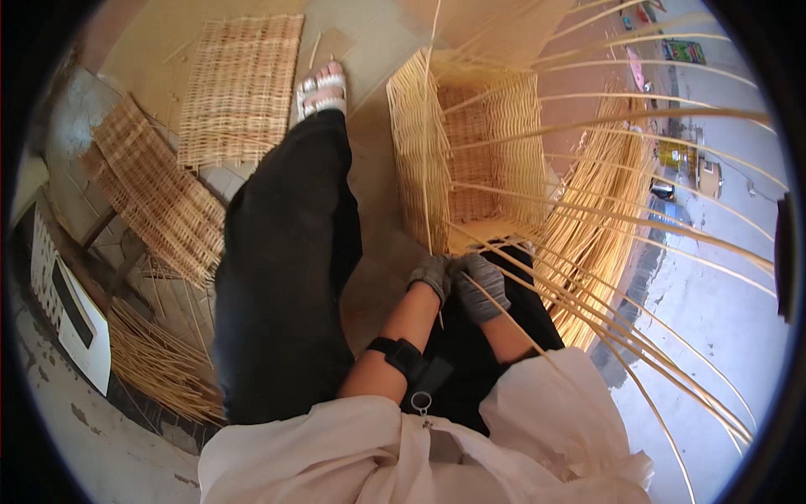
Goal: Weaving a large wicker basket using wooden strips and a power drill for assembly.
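Note:
A box-shaped wicker basket [495, 155], partly woven, lies between my legs with its hollow side showing. Long loose stakes [638, 118] fan out from it to the right. My left hand [431, 277], in a grey knitted glove, is closed at the basket's near corner around a long wicker strand [426, 101], which runs up past the basket's left wall. Right beside it, my gloved right hand [482, 288] is curled closed at the same near edge, on a wicker strand that slants down past its wrist. The fingertips of both hands are partly hidden.
Flat woven wicker panels [239, 88] [159, 181] lie on the left. A big bundle of wicker rods [600, 210] rests at the right, and another bundle [159, 361] is at the lower left. A white printed board [71, 294] leans near the left wall.

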A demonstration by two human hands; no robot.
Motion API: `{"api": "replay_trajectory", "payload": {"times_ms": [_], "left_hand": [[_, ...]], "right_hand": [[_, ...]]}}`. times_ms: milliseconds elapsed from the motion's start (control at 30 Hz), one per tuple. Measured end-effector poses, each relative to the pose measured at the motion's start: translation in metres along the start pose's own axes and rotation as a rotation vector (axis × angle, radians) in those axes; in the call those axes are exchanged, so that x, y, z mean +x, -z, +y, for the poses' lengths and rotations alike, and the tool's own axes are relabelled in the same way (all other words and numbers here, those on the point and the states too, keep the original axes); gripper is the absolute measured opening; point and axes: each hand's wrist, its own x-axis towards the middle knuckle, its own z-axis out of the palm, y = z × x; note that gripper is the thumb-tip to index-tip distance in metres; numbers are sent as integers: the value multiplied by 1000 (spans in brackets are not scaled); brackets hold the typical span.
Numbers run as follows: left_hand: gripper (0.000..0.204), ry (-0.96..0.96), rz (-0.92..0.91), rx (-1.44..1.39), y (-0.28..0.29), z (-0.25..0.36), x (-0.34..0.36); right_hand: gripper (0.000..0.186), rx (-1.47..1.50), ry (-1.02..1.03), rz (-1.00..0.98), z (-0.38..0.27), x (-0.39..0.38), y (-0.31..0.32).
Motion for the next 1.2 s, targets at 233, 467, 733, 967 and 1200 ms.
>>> {"api": "replay_trajectory", "payload": {"times_ms": [233,467,733,967,1200], "left_hand": [[32,-45,-120,-46,-25,-17,-34],[31,-159,40,68,-33,-21,-11],[31,-274,73,97,-9,-5,-3],[31,-1156,213,374,-58,54,-195],[27,-1798,-90,1502,-115,-24,-296]], "right_hand": [[18,998,-1334,-701,-3,39,38],[12,208,-803,-908,-8,53,22],[19,-477,-40,-738,25,28,-24],[37,-565,368,-176,-78,85,117],[37,359,500,15,-122,-2,244]]}}
